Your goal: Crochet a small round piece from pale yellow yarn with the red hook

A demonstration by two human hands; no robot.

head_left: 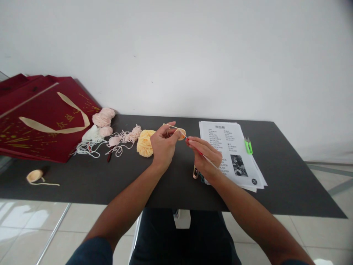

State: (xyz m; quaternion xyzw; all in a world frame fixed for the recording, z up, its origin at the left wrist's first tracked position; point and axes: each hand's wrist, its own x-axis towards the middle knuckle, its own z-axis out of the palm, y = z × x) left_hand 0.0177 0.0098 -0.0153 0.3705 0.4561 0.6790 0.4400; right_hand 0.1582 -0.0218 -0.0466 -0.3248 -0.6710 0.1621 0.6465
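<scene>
Above the middle of the table, my left hand (164,145) pinches a small pale yellow crochet piece (181,134), and a strand of yarn runs over its raised fingers. In my right hand (206,156) is a crochet hook (203,156) with a red grip, its tip pointing left at the crochet piece. Whether the tip sits inside a stitch is too small to tell. A yellow yarn ball (145,143) lies just left of my left hand. Beneath my right hand are printed sheets (220,138), partly covered by it.
Dark red gift bags (49,121) lean at the left. Beside them are pink yarn balls (102,118), white yarn (92,134) and loose pink yarn (131,136). A cream crocheted cup (35,176) lies front left. Green thread snips (248,145) rest on the sheets, near a wall (220,62).
</scene>
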